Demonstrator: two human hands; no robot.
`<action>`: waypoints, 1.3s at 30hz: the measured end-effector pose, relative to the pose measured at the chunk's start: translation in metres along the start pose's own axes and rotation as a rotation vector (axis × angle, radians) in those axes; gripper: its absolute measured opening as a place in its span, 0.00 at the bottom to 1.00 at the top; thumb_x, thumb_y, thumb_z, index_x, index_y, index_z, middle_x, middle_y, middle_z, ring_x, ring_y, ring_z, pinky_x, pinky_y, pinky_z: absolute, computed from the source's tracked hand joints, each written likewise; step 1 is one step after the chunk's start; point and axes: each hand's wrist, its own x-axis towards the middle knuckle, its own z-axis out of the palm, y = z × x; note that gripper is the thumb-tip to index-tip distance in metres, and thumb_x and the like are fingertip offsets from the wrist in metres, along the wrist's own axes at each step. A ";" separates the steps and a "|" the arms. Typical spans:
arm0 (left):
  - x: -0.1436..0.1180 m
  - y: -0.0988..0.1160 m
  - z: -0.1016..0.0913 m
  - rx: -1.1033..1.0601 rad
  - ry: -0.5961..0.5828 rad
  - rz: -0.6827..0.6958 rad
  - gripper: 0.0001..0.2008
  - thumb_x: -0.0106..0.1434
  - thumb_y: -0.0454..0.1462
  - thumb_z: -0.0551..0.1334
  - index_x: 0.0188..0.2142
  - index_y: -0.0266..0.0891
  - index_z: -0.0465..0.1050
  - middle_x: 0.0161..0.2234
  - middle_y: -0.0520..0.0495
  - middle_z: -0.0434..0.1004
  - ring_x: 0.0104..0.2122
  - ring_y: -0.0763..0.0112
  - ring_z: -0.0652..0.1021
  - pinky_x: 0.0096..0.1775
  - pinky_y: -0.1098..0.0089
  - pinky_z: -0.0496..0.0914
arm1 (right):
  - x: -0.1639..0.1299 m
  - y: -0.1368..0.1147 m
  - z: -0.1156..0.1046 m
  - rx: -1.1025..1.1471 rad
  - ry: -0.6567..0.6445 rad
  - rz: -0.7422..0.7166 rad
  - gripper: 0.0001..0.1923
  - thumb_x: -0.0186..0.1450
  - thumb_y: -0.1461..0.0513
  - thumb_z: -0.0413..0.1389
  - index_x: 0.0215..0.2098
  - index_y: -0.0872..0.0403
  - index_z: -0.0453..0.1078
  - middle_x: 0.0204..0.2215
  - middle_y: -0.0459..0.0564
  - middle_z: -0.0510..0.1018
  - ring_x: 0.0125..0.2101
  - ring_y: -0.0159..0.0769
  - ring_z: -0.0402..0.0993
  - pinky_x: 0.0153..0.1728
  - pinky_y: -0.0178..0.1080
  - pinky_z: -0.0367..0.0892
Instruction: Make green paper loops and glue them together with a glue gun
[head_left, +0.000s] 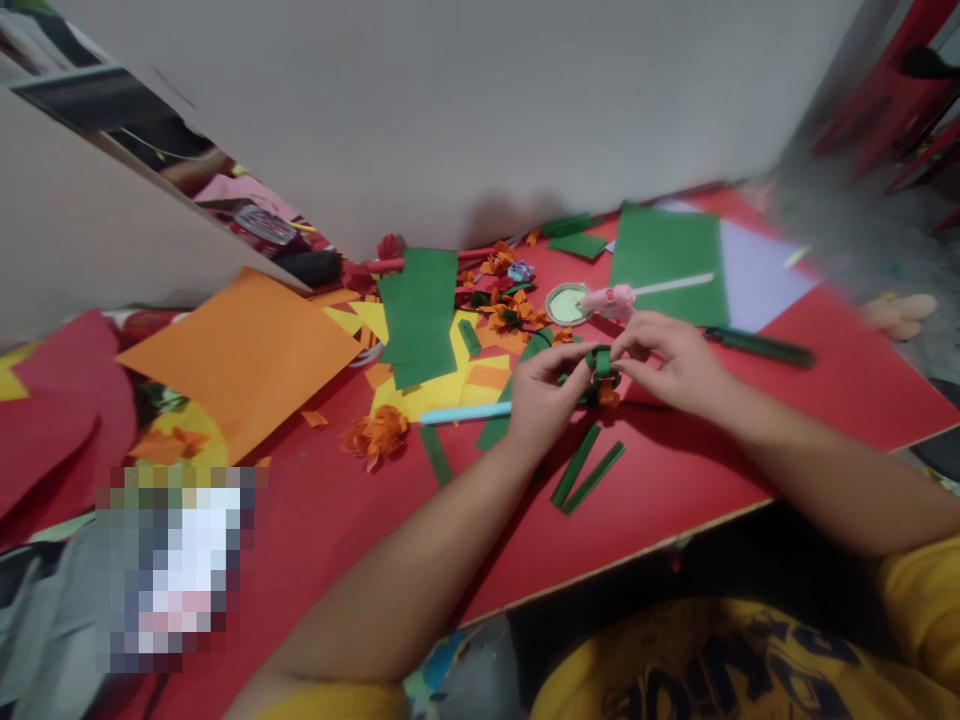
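Between my two hands is a small curled green paper piece (602,362) with a bit of orange under it. My left hand (551,385) pinches it from the left, thumb and forefinger closed. From the right, the fingertips of my right hand (667,362) are closed on its edge. Two narrow green paper strips (576,468) lie on the red table just below. Beyond the hands stands a round tub of pale paste (566,304), with a pink-ended stick (611,299) resting at its rim. A light blue stick (465,413) lies by my left wrist.
An orange paper flower (377,436) and a large orange sheet (247,360) lie at the left. Green sheets (664,262), yellow scraps and more orange flowers (514,310) cover the back. A dark green closed tool (765,345) rests on the right, near the table edge (840,470).
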 end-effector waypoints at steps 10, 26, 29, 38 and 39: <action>0.001 -0.007 -0.001 -0.440 -0.285 -0.145 0.27 0.61 0.55 0.82 0.54 0.46 0.89 0.46 0.43 0.90 0.42 0.62 0.89 0.45 0.67 0.84 | 0.001 0.000 -0.003 0.043 -0.048 -0.137 0.06 0.78 0.60 0.64 0.40 0.50 0.79 0.34 0.45 0.77 0.35 0.36 0.75 0.45 0.42 0.72; 0.003 0.002 0.000 -0.551 -0.270 -0.321 0.29 0.50 0.51 0.88 0.49 0.44 0.90 0.38 0.47 0.90 0.35 0.66 0.89 0.41 0.71 0.83 | -0.002 -0.006 -0.004 -0.058 -0.091 -0.224 0.03 0.77 0.62 0.64 0.43 0.50 0.81 0.37 0.48 0.80 0.38 0.37 0.78 0.41 0.39 0.75; 0.003 0.005 0.000 -0.558 -0.274 -0.346 0.29 0.50 0.50 0.88 0.49 0.45 0.90 0.37 0.47 0.90 0.34 0.67 0.88 0.41 0.70 0.83 | -0.003 -0.007 -0.004 -0.041 -0.108 -0.209 0.04 0.77 0.62 0.63 0.44 0.50 0.81 0.38 0.48 0.79 0.39 0.38 0.79 0.42 0.40 0.76; 0.004 0.003 -0.001 -0.567 -0.248 -0.393 0.29 0.47 0.47 0.89 0.47 0.45 0.90 0.39 0.47 0.90 0.37 0.67 0.88 0.43 0.71 0.83 | -0.004 -0.005 -0.002 -0.045 -0.052 -0.191 0.04 0.76 0.59 0.66 0.43 0.49 0.84 0.37 0.49 0.79 0.38 0.39 0.79 0.42 0.42 0.76; 0.004 0.003 -0.001 -0.569 -0.247 -0.411 0.30 0.46 0.48 0.90 0.47 0.44 0.90 0.38 0.48 0.90 0.37 0.67 0.89 0.43 0.70 0.83 | -0.003 -0.004 -0.003 -0.055 -0.067 -0.199 0.04 0.76 0.60 0.65 0.43 0.49 0.83 0.37 0.49 0.80 0.39 0.39 0.79 0.43 0.42 0.76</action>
